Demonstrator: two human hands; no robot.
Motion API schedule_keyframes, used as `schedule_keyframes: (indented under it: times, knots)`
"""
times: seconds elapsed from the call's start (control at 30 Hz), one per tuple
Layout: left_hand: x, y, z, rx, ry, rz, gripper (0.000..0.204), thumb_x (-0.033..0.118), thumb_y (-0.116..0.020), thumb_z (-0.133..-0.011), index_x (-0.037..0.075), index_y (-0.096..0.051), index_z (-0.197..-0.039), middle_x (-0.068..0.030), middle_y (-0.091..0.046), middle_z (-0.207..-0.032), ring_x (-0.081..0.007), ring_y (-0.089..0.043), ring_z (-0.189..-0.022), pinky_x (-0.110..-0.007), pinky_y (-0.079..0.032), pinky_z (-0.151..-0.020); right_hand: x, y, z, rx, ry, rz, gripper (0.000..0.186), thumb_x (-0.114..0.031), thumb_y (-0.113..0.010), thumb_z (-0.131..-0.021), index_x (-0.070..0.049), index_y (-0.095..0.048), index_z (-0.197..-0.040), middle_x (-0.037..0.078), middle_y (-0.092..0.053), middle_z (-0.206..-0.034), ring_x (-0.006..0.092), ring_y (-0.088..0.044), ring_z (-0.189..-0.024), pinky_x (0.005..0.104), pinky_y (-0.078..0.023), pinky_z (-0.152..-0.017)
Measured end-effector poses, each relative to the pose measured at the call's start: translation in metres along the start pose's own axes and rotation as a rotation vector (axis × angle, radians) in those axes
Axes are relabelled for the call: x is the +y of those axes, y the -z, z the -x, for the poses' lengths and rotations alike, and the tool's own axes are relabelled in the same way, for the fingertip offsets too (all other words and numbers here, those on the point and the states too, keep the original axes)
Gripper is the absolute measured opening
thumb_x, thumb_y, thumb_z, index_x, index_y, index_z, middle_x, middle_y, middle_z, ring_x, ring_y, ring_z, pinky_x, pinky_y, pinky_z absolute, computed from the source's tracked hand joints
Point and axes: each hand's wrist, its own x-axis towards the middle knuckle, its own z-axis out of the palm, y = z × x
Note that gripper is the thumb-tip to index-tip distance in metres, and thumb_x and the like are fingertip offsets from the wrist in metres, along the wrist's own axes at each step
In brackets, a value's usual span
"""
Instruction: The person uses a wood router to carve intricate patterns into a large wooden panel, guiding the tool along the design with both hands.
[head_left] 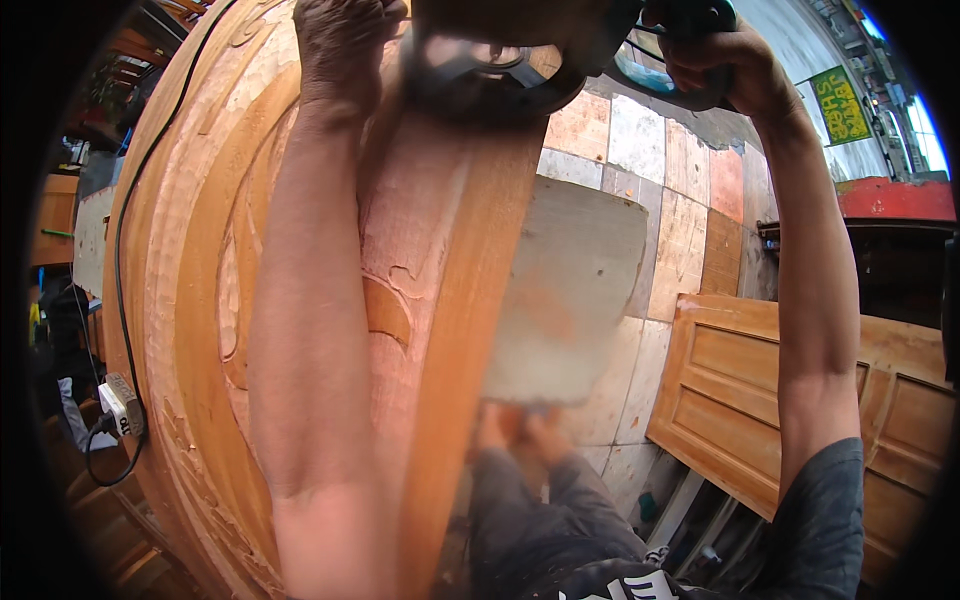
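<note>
Reddish carved wood [430, 245] underlies a round-based tool [525, 20]: right hand [730, 65] clasping it, left hand [348, 42] curled, hold unclear.

The broad carved wooden panel [410, 250] showed honey-orange curves and a plain honey-orange border against a paler, pinkish cut ground, while the round-based power tool [510, 105] was black. The flat grey slab [570, 300] bore faint rusty-orange smudges, and the square floor tiles [685, 230] made a patchwork of white, grey, reddish and brown. The panelled wooden door [730, 400] was warm orange-brown, the thin cable [119, 250] black, the cloth sleeve [825, 510] dark grey.
</note>
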Motion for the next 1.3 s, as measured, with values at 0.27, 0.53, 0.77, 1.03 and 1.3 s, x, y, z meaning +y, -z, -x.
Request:
schedule_keyframes:
  times: [0.27,0.53,0.77,1.03,1.3]
  knots:
    - [0.001,-0.009,-0.002,-0.019,0.031,-0.025,0.036,0.054,-0.064,-0.101,0.018,-0.062,-0.104,0.0082,-0.052,-0.078,-0.0009,-0.042,-0.063,-0.02,-0.035,-0.054,0.015,0.034,-0.021,-0.018,0.025,0.103,0.043,-0.013,-0.07,-0.079,0.0,-0.065,-0.12,0.004,-0.058,-0.071,0.0119,-0.053,-0.058,0.0284,-0.042,-0.057]
    - [-0.001,-0.001,-0.005,0.004,0.019,-0.107,0.036,0.054,-0.064,-0.101,0.019,-0.059,-0.104,0.0093,-0.047,-0.076,-0.001,-0.039,-0.061,-0.02,-0.033,-0.053,0.006,0.021,-0.033,-0.047,0.058,-0.154,0.063,0.007,-0.071,-0.072,0.002,-0.059,-0.134,0.009,-0.066,-0.089,0.0157,-0.062,-0.066,0.03,-0.048,-0.056]
    - [0.005,0.001,-0.008,0.154,-0.046,-0.184,0.031,0.053,-0.061,-0.103,0.023,-0.06,-0.097,0.0112,-0.044,-0.07,-0.0008,-0.04,-0.059,-0.021,-0.031,-0.052,-0.004,0.009,-0.054,-0.099,0.015,-0.214,0.065,0.008,-0.072,-0.069,0.002,-0.06,-0.134,0.007,-0.067,-0.091,0.0147,-0.062,-0.067,0.0297,-0.049,-0.057]
    - [-0.004,0.015,-0.015,0.121,-0.058,-0.11,0.03,0.048,-0.053,-0.106,0.02,-0.062,-0.101,0.0111,-0.048,-0.07,-0.0011,-0.04,-0.056,-0.02,-0.027,-0.048,0.018,0.026,-0.061,-0.103,0.054,0.031,0.061,-0.011,-0.076,-0.069,0.0,-0.063,-0.127,0.007,-0.063,-0.076,0.014,-0.057,-0.058,0.0294,-0.047,-0.057]
    - [-0.004,0.01,-0.016,0.158,-0.129,-0.221,0.029,0.044,-0.048,-0.106,0.019,-0.062,-0.098,0.0107,-0.047,-0.068,-0.0017,-0.037,-0.054,-0.021,-0.025,-0.046,-0.004,0.012,-0.063,-0.113,0.019,-0.126,0.068,0.006,-0.076,-0.067,0.0,-0.062,-0.133,0.005,-0.066,-0.093,0.0125,-0.062,-0.069,0.0285,-0.049,-0.059]
